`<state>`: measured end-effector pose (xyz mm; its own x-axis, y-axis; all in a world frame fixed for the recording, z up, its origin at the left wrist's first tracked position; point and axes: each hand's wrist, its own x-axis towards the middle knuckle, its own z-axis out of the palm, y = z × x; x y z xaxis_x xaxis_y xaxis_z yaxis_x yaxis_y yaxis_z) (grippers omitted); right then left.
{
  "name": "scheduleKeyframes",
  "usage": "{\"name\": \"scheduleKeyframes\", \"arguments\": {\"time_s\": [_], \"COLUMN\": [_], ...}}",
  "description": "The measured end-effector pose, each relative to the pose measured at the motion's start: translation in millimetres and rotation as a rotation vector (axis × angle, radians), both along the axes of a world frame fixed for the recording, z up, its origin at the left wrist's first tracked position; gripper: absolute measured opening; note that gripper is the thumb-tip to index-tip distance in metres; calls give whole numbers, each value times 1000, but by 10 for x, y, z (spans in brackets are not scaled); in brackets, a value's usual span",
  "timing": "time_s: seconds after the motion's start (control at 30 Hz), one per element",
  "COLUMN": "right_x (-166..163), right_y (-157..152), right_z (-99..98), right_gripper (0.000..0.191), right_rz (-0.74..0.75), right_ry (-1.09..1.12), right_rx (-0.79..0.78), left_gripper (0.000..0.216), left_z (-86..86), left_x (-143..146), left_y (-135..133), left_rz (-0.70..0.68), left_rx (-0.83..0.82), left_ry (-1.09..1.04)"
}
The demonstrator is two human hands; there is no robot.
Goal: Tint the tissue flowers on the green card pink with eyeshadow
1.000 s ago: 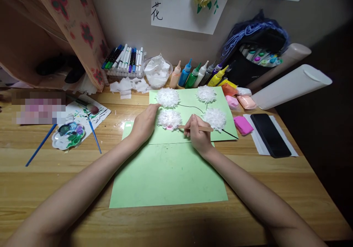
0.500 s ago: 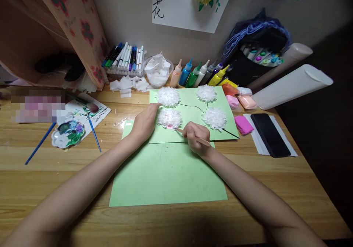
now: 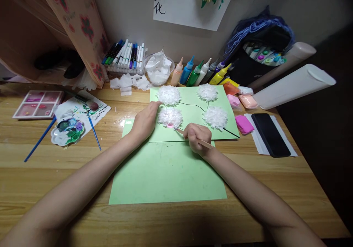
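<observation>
My right hand is closed around a flat wooden craft stick. The stick's tip points at a small pink piece of clay along the lower edge of a fluffy white paper pompom. That pompom is one of several on a light green card, which also has thin black lines. At the card's left side lies my left hand, fingers stretched forward against the edge beside the pompoms; its fingertips are partly hidden. A larger green sheet lies under the card's front edge.
Paint bottles, a bowl of white paper and a marker rack line the wall. On the right are clay packs, a phone and a white tube. A paint palette and brushes are left.
The view has shifted slightly. Both hands stay nearly in place, with the craft stick still in my right hand near the pink clay.
</observation>
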<state>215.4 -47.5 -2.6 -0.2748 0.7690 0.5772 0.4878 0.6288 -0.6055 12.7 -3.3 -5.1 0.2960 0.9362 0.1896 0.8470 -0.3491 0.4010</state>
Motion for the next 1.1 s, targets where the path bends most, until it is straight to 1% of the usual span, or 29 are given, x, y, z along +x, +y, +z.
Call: {"name": "scheduleKeyframes", "arguments": {"time_s": [0.1, 0.23, 0.37, 0.57, 0.63, 0.77, 0.83, 0.9, 1.03, 1.1], "right_x": [-5, -14, -9, -9, -30, -93, -108, -96, -14, 23], "right_y": [2, 7, 17, 46, 73, 140, 159, 158, 96, 50], "right_z": [19, 38, 27, 14, 39, 122, 148, 149, 97, 64], "right_gripper": [42, 43, 41, 45, 45, 44, 45, 45, 47, 47], "right_rz": [15, -57, -93, -123, -119, -137, -150, -147, -169, -168], "right_ry": [-36, -43, -30, -31, -11, 124, 201, 260, 417, 505], "right_rx": [25, 13, 22, -12, -57, -290, -370, -373, -246, -227], "left_gripper": [43, 43, 43, 43, 43, 44, 43, 41, 41, 43], "left_z": [0, -15, -20, -2, -5, -21, -26, -25, -7, 5], "left_x": [1, -3, -4, -3, -5, -8, -8, -8, -13, -14], "left_y": [0, 7, 9, 5, 6, 6, 3, 1, -6, -24], "left_rz": [0, -3, -8, -8, -11, -13, -12, -15, -11, -5], "left_rx": [-2, 2, 10, 3, 9, 19, 25, 32, 35, 28], "left_ry": [-5, 5, 5, -6, -1, 2, 2, -2, -4, -2]}}
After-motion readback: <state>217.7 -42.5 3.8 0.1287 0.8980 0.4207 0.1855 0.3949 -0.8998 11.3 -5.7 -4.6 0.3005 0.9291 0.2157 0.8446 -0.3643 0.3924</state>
